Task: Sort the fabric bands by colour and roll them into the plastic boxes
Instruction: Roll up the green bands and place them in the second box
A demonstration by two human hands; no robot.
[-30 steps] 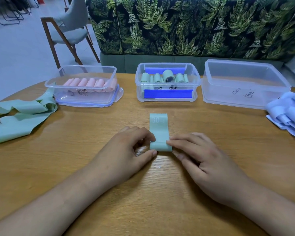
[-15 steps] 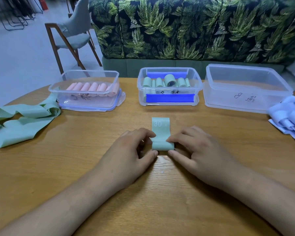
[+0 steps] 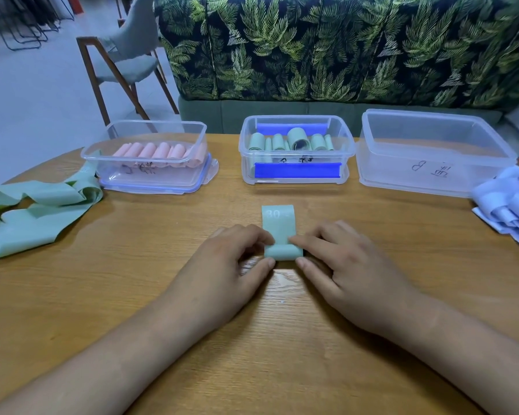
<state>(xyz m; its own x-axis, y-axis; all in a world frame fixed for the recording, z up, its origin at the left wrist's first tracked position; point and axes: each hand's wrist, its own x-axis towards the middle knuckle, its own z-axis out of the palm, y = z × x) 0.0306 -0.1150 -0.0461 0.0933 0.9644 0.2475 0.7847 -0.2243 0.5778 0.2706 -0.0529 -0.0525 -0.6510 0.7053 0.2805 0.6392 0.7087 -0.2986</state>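
Left fingers (image 3: pixel 268 239): curled, forefinger on top and thumb below, pinching the left end of the rolled part of the green band (image 3: pixel 278 226).
Right fingers (image 3: pixel 297 241): curled the same way, pinching the right end of that roll.
Left hand (image 3: pixel 222 265): low over the tabletop (image 3: pixel 132 295), forearm reaching in from the near left.
Right hand (image 3: pixel 351 271): mirrors it from the near right.
Green band: centre of the tabletop, near end wound into a roll between the hands, far end lying flat with pale print on it (it reads something like "30").
Middle box (image 3: pixel 246 163): just beyond the band, clear plastic with blue strips, holding green rolls (image 3: pixel 295 139).
Left box (image 3: pixel 162 175): clear, standing on a blue-edged lid (image 3: pixel 159 188), holding pink rolls (image 3: pixel 159 151) in a row.
Right box (image 3: pixel 402 175): frosted plastic, handwriting on its front wall.
Loose green bands (image 3: pixel 42 211): tangled at the left edge, touching the left box's corner.
Pale blue bands (image 3: pixel 510 205): heaped at the right edge, beside the right box.
Background: leaf-print sofa (image 3: pixel 342 46) and a wooden chair (image 3: pixel 126 55).
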